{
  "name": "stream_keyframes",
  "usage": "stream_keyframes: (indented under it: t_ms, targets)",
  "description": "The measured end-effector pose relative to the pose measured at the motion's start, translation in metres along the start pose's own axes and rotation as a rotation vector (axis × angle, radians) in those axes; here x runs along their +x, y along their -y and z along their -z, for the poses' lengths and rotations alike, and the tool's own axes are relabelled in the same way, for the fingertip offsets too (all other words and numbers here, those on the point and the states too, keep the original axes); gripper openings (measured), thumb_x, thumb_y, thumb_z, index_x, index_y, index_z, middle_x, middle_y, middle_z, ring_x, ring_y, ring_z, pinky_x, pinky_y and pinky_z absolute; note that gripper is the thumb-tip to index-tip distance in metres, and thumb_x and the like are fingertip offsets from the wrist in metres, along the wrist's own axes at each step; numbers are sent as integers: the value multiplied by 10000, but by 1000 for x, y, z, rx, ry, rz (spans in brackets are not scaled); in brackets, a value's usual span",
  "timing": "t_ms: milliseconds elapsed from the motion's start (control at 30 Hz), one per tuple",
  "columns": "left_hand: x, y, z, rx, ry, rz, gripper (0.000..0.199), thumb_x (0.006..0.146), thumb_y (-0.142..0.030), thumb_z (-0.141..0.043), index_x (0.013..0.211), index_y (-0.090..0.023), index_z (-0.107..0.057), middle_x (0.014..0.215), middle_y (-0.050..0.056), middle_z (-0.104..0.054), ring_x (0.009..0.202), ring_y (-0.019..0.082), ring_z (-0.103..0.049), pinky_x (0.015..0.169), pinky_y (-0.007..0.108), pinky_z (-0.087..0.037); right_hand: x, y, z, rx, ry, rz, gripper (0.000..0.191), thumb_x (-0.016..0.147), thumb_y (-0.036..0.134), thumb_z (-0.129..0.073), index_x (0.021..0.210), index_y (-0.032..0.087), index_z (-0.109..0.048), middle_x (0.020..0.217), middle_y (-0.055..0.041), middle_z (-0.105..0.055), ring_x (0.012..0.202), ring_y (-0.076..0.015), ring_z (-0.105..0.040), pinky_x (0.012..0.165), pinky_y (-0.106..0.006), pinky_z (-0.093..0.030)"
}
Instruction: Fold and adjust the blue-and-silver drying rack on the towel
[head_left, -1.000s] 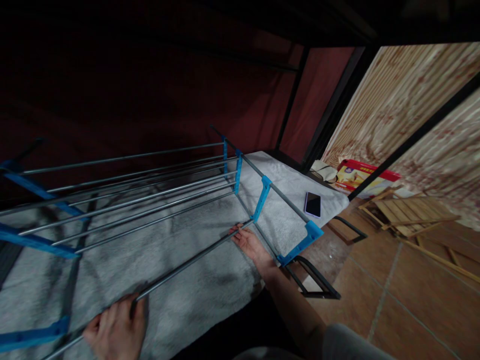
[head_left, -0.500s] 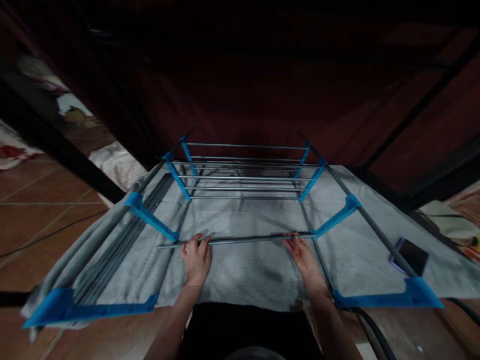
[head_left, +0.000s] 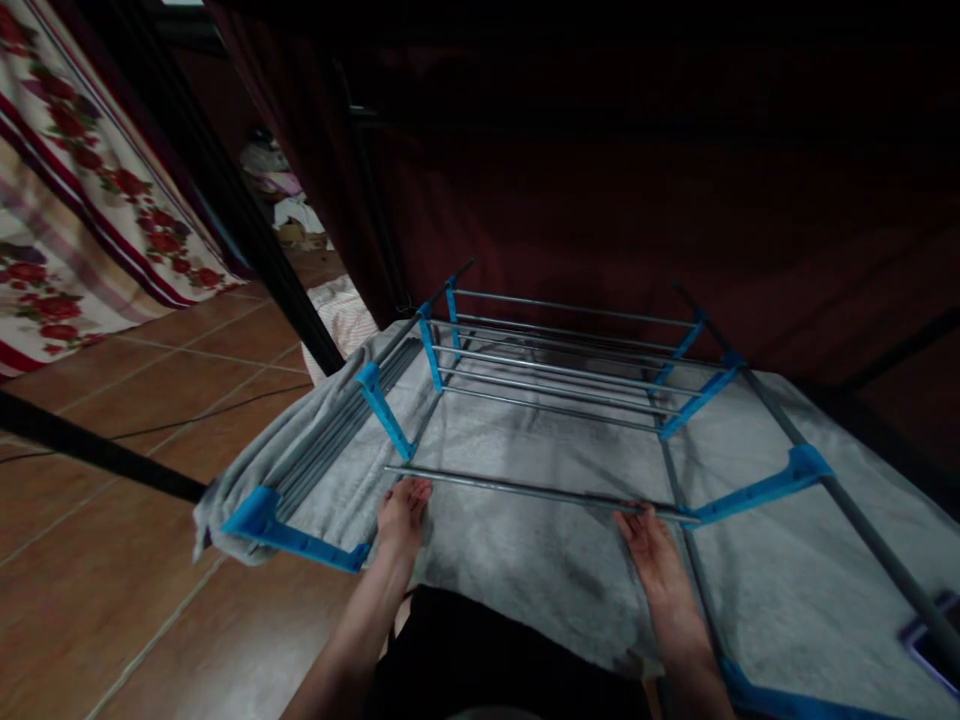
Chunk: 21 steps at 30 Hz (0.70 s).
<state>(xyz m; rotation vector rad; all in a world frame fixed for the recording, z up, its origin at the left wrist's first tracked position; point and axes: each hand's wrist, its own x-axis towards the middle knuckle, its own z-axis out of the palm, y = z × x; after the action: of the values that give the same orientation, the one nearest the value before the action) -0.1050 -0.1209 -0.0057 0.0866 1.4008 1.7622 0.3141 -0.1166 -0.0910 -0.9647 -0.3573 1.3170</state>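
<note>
A thin grey metal rod runs across the blue-and-grey rack frame in front of me. Its right end meets the tip of a blue plastic bracket. The left end stays loose, just below the tip of the opposite blue bracket. My left hand is closed at the rod near that loose end, fingers curled from below. Close to the right bracket, my right hand pinches the rod between thumb and fingers. Several crossbars span the brackets farther back.
Spare grey rods lie bundled at left on a grey cloth. A phone rests at the right edge. Dark posts and a cable cross the tiled floor. A dark red curtain hangs behind.
The view has swung to the left, bringing a floral cloth into sight. My left hand has shifted toward the rod's loose end and now holds it from below. My right hand keeps its grip.
</note>
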Motion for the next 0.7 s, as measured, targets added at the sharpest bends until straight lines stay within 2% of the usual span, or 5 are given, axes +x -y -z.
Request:
stream_keyframes:
  t_ms: [100,233,433,567,700]
  targets:
    - [5,-12,-2,-58,6,5,148,886,-77,-612,784,-183,-598,800,52,-720,774,158,-720,817,304,-595,3,-1,3,11,-35,-12,209,715,410,-910,841,314,-775,926,0,-799,950,-205,-765,1023,-418,-613]
    - [5,-21,-3,-114,4,-38,113,907,-86,-617,857,-187,-627,862,48,-751,819,145,-733,798,264,-594,8,-3,6,15,-37,-27,247,675,429,-934,824,297,-786,934,-6,-808,905,-209,-771,994,-434,-630]
    - [11,-25,-4,-135,-38,-84,125,950,-94,-599,867,-183,-630,812,33,-727,740,113,-704,691,198,-553,11,-3,7,0,-31,-5,190,655,347,-939,741,352,-770,969,-7,-808,996,-242,-783,1043,-436,-614]
    - [10,-25,-1,-142,-21,-83,138,950,-72,-570,961,-183,-651,841,41,-743,769,121,-719,708,209,-567,11,-2,8,6,-21,-21,202,662,309,-921,817,302,-791,990,-9,-809,1041,-232,-777,1133,-443,-557]
    - [8,-22,4,-149,-5,-102,207,942,-94,-600,1100,-223,-638,890,31,-762,844,131,-743,749,220,-579,12,-3,11,19,-15,-26,190,688,292,-895,851,293,-798,1046,-16,-811,1073,-220,-770,1128,-403,-561]
